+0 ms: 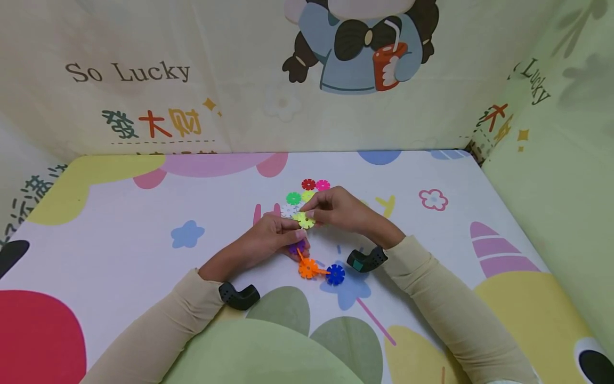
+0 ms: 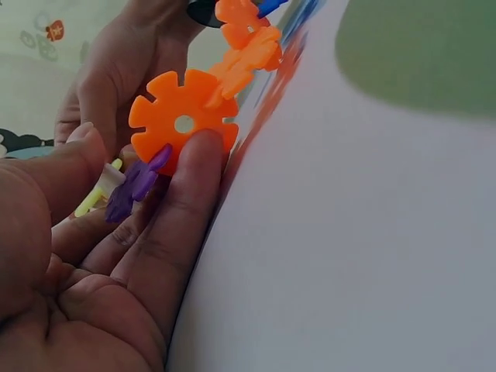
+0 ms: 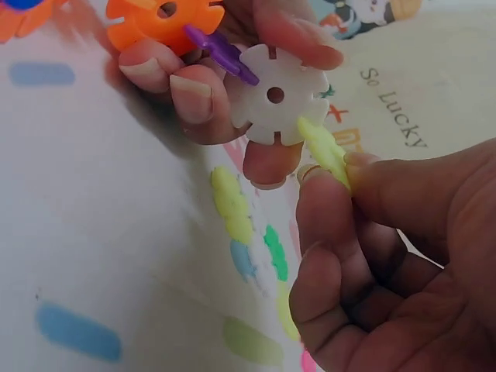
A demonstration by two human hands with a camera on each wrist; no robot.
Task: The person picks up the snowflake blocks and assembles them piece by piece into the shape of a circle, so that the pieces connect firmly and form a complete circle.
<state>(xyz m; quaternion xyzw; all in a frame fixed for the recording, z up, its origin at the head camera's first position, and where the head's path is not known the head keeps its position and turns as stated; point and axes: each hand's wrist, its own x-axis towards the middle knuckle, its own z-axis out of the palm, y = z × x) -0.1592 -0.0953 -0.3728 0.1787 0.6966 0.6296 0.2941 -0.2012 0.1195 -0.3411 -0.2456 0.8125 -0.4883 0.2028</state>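
Observation:
My left hand [image 1: 273, 234] holds a chain of notched plastic snowflake discs above the table. In the right wrist view its fingers lie around a white disc [image 3: 262, 116], joined to a purple disc [image 3: 221, 56] and an orange disc [image 3: 143, 29]. The chain continues through more orange, such as the orange disc [image 1: 308, 268], to a blue disc [image 1: 335, 274]. My right hand [image 1: 340, 208] pinches a yellow disc [image 3: 329, 155] between thumb and fingers. That disc's edge meets the white disc's rim; how deep it sits in a notch I cannot tell.
Beyond the hands lie loose discs on the table: a red disc [image 1: 308, 184], a pink disc [image 1: 323, 185], a green disc [image 1: 293, 198], another yellow disc [image 1: 308, 196] and a white one partly hidden. A printed cloth wall [image 1: 240, 122] stands along the back edge.

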